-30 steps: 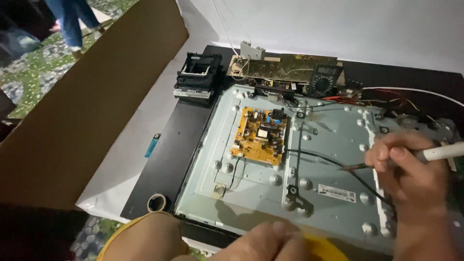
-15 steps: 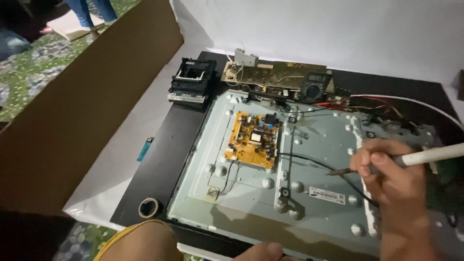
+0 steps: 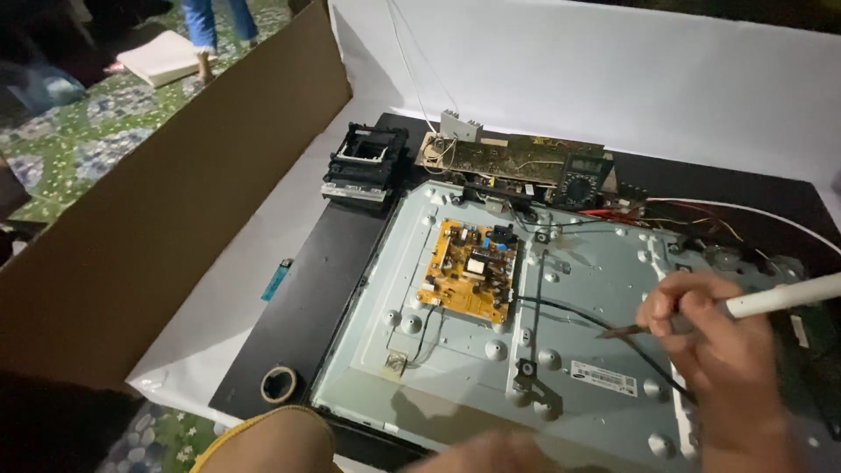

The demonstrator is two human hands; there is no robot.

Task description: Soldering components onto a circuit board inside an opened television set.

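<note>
Right hand (image 3: 714, 337) is pinching a white-handled soldering iron (image 3: 771, 300) pen-style, tip hovering low over the metal back panel (image 3: 455, 372) lying flat on the bench, near a black cable (image 3: 569, 311); left hand (image 3: 499, 455) is blurred at bottom edge, can't tell its state; orange circuit board (image 3: 471, 271), multimeter (image 3: 583, 180), tape roll (image 3: 279, 383), cardboard sheet (image 3: 175, 193) sitting around

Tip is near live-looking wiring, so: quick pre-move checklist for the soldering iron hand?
1. Right hand grip on soldering iron: ok, fingers closed around it.
2. Iron tip clear of black cable: not ok, tip hangs right beside it.
3. Tip touching metal chassis: cannot tell.
4. Orange circuit board seated flat: ok.
5. Left hand clear of tip: ok, blurred at bottom edge.
6. Multimeter leads clear: cannot tell.
</note>
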